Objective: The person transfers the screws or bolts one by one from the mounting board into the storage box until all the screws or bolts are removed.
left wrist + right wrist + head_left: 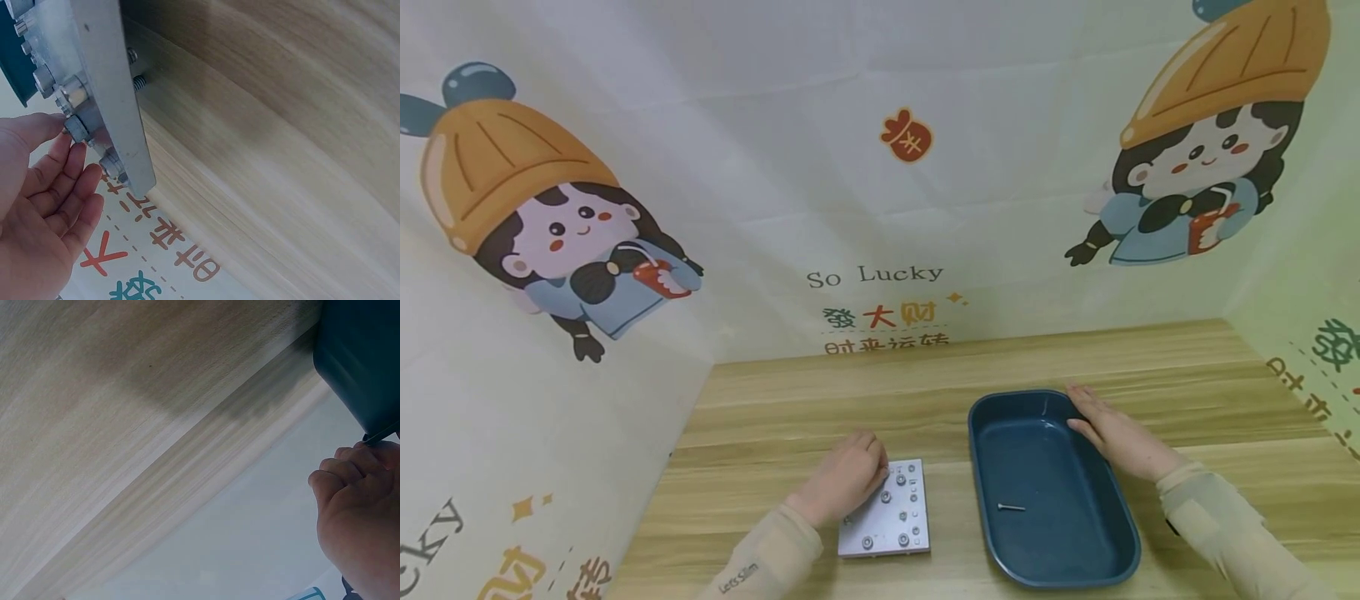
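Note:
A pale metal plate (891, 521) carrying several bolts and nuts lies on the table, left of a dark blue tray (1051, 564). My left hand (848, 477) is over the plate's far left part. In the left wrist view, its thumb and index finger pinch a hex nut (76, 128) on the plate's face, while the other fingers curl loosely below. Threaded bolt ends (139, 82) stick out of the plate's back. At the tray's far right corner, my right hand (1116, 437) grips the rim, thumb on the inner side. A single screw (1011, 507) lies in the tray.
The wood-grain table (820, 396) is bounded by printed cloth walls (760, 275) at the back and both sides. Between plate and tray runs a narrow strip of tabletop.

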### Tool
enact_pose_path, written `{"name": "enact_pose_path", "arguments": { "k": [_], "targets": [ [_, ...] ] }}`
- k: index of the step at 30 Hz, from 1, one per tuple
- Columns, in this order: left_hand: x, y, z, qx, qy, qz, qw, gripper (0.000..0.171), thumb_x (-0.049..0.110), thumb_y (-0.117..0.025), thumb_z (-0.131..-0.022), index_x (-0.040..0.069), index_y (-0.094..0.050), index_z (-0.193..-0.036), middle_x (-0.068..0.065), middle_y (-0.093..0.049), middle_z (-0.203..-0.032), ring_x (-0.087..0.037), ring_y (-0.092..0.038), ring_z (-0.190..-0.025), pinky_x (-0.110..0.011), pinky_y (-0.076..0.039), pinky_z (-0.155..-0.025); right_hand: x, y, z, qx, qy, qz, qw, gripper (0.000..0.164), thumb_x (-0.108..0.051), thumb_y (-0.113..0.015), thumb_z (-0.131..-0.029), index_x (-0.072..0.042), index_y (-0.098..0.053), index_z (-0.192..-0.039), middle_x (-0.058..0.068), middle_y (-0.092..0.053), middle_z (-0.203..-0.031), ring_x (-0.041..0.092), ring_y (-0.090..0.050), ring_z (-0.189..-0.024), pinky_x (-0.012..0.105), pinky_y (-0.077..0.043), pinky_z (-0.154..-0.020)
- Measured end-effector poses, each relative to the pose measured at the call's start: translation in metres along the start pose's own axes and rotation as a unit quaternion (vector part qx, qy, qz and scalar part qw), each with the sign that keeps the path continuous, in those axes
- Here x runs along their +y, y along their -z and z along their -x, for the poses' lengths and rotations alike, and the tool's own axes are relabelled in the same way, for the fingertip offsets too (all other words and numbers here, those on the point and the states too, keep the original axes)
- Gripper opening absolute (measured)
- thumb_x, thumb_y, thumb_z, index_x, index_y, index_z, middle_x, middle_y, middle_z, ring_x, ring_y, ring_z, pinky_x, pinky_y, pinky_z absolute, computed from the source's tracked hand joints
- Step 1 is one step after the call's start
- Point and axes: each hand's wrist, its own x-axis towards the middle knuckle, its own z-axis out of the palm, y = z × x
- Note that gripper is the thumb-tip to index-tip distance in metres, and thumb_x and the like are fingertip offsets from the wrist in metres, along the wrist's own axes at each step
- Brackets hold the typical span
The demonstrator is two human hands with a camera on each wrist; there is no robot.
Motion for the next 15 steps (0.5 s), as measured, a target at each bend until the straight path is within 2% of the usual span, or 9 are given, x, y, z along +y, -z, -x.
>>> {"name": "enact_pose_path", "arguments": {
  "k": [5, 8, 12, 15],
  "targets": [
    [0.000, 0.005, 0.000, 0.017, -0.013, -0.011, 0.9997, 0.013, 0.020, -0.065, -0.094, 0.008, -0.066, -0.098, -0.002, -0.063, -0.095, -0.016, -0.060, -0.094, -0.035, -0.054, -0.095, -0.001, 0.000, 0.000, 0.000, -0.001, -0.003, 1.000, 0.059, -0.020, -0.050, -0.104, 0.015, -0.029, -0.146, 0.037, -0.027, -0.152, 0.056, -0.025, -0.139, 0.068, -0.027, -0.111],
    [0.001, 0.011, -0.002, 0.016, -0.016, -0.009, 0.9997, 0.015, 0.020, -0.066, -0.093, 0.007, -0.066, -0.101, -0.003, -0.064, -0.099, -0.017, -0.060, -0.097, -0.036, -0.054, -0.097, -0.001, 0.000, 0.000, -0.001, -0.002, -0.004, 1.000, 0.059, -0.020, -0.050, -0.103, 0.015, -0.029, -0.146, 0.037, -0.027, -0.153, 0.056, -0.025, -0.139, 0.068, -0.027, -0.111],
    [0.005, 0.021, -0.008, 0.014, -0.023, -0.007, 0.9996, 0.016, 0.019, -0.067, -0.093, 0.007, -0.066, -0.103, -0.003, -0.065, -0.100, -0.018, -0.061, -0.098, -0.036, -0.054, -0.096, -0.001, 0.000, 0.000, -0.001, -0.001, -0.003, 1.000, 0.059, -0.020, -0.050, -0.103, 0.015, -0.029, -0.147, 0.037, -0.026, -0.153, 0.056, -0.025, -0.139, 0.068, -0.027, -0.111],
    [0.010, 0.031, -0.014, 0.020, -0.040, -0.014, 0.9989, 0.015, 0.018, -0.068, -0.092, 0.008, -0.065, -0.102, -0.003, -0.064, -0.100, -0.017, -0.061, -0.097, -0.033, -0.055, -0.093, 0.000, 0.000, 0.000, -0.001, -0.001, -0.004, 1.000, 0.059, -0.020, -0.051, -0.103, 0.015, -0.029, -0.146, 0.037, -0.026, -0.152, 0.056, -0.025, -0.139, 0.068, -0.027, -0.111]
  ]
}}
